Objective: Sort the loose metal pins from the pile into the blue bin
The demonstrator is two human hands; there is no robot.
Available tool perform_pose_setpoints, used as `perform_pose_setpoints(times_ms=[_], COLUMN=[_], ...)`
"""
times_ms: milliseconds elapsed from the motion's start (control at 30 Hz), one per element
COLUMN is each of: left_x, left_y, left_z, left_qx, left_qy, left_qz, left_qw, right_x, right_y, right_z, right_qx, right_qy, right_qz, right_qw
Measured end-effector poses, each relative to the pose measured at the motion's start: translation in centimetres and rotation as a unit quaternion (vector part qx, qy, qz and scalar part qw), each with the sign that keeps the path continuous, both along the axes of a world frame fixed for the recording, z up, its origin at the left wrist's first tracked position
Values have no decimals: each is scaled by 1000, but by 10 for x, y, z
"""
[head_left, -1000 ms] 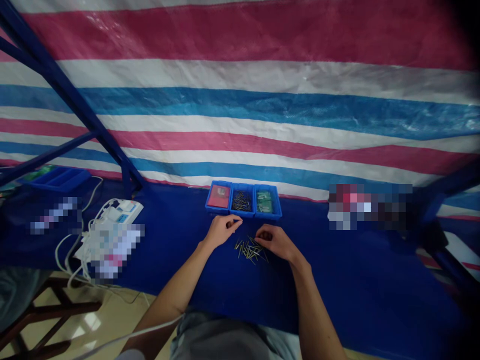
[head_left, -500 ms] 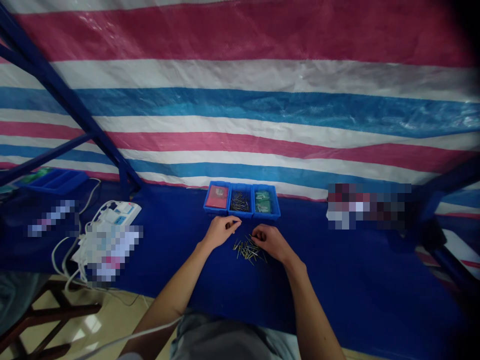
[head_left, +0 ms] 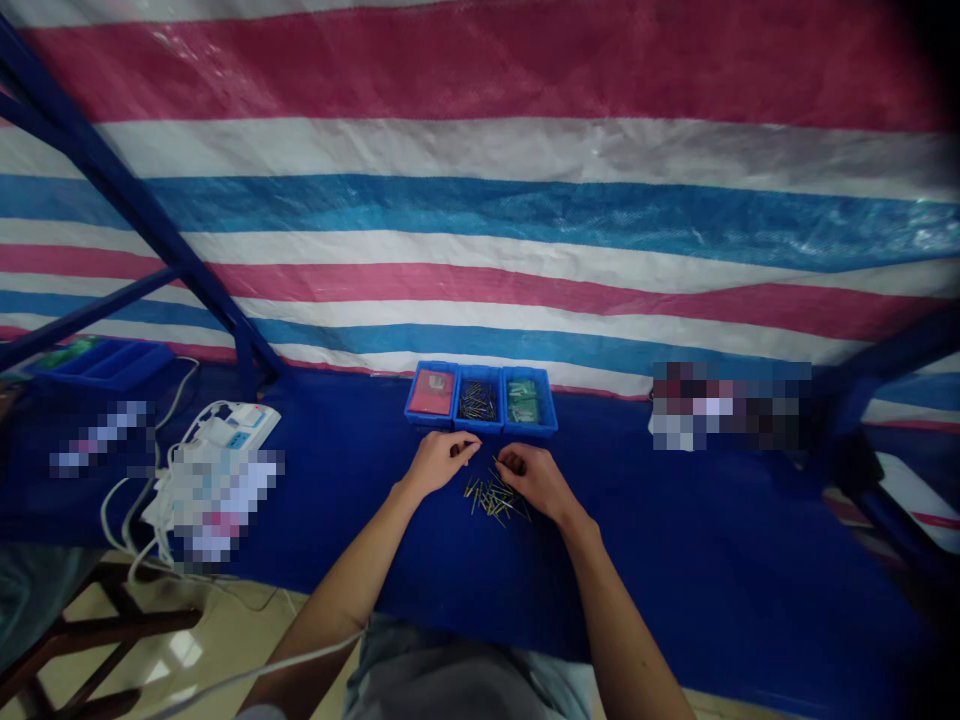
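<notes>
My left hand (head_left: 437, 464) hovers over the table just in front of the blue bins, thumb and forefinger pinched together. Whether anything is between those fingertips is too small to make out. Bent over the right edge of a loose pile of long, thin, brass-and-silver screws (head_left: 491, 499) is my right hand (head_left: 534, 476). Its fingers are closed, and the tip of one thin screw (head_left: 495, 461) sticks out from them toward the left. Behind both hands, a middle blue bin (head_left: 480, 427) contains more dark metal screws (head_left: 478, 400).
The left bin (head_left: 410, 408) holds a red packet (head_left: 431, 394), the right bin (head_left: 551, 410) green-and-clear packets (head_left: 523, 402). A power strip (head_left: 259, 428) with white cables lies leftward; a blue tray (head_left: 112, 372) stands beyond. Striped sheeting (head_left: 480, 210) hangs behind the blue table (head_left: 675, 560).
My right hand has shifted slightly left and up from the pile, and a thin screw now shows at its fingertips. My left hand stays almost in place. The view has moved slightly.
</notes>
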State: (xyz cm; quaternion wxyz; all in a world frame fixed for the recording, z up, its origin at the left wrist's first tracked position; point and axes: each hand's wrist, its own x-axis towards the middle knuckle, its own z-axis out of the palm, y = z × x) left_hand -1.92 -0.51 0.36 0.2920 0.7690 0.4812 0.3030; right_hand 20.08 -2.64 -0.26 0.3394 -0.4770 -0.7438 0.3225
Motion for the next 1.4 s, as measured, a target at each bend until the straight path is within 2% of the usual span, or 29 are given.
perform_pose_setpoints(times_ms=[200, 400, 533, 633, 833, 1133, 1400], left_x=[0, 0, 1, 2, 5, 5, 4], left_y=[-1, -1, -3, -7, -11, -10, -9], left_z=[0, 0, 2, 4, 2, 2, -2], left_qx=[8, 13, 30, 62, 143, 163, 175], left_qy=[-5, -19, -10, 16, 40, 23, 56], left_qz=[2, -5, -9, -12, -62, -61, -73], left_qw=[1000, 1000, 999, 998, 987, 985, 980], right_x=[-3, -6, -6, -8, -14, -17, -19], right_y=[-1, 1, 1, 0, -3, -5, -5], right_z=[-1, -3, -3, -1, 3, 0, -2], right_qx=[-21, -12, -8, 19, 57, 25, 25], right_qy=[34, 103, 133, 118, 69, 73, 75], right_qz=[-4, -93, -111, -100, -25, -56, -63], right_qw=[999, 990, 985, 988, 996, 995, 995])
